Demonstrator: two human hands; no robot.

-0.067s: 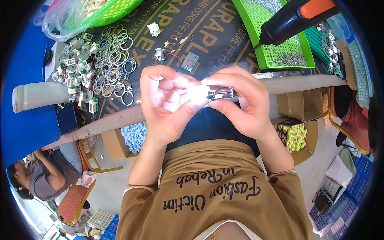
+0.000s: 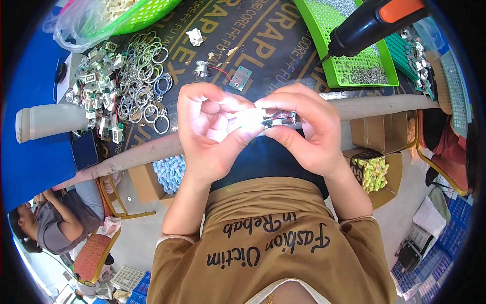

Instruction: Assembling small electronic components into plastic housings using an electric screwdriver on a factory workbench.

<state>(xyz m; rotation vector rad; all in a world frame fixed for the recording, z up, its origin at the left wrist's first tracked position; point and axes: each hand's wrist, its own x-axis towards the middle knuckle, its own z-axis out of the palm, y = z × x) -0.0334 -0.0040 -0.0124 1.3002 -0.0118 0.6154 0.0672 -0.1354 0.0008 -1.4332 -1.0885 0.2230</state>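
Between my two hands, over the table's near edge, is a small lit LED light module [image 2: 280, 119] with a circuit board and thin wires. Its bright glare washes out the end at my left fingers. My left hand [image 2: 210, 131] pinches that glowing end with thumb and forefinger. With thumb and curled fingers, my right hand [image 2: 309, 126] grips the wired end. Just beyond them on the table lies a green circuit board [image 2: 241, 78], joined by a red wire to a silver reflector cup [image 2: 201, 69]. Farther off sits a small white plastic part [image 2: 194, 37].
Metal key rings [image 2: 147, 76] and a heap of small circuit modules [image 2: 98, 83] lie left, near a white bottle [image 2: 50, 123]. A black-and-orange electric screwdriver [image 2: 374, 28] hangs over a green tray [image 2: 354, 71] of screws. Below are boxes of blue pieces [image 2: 170, 174] and yellow pieces [image 2: 373, 172]. Another person [image 2: 61, 220] sits left.
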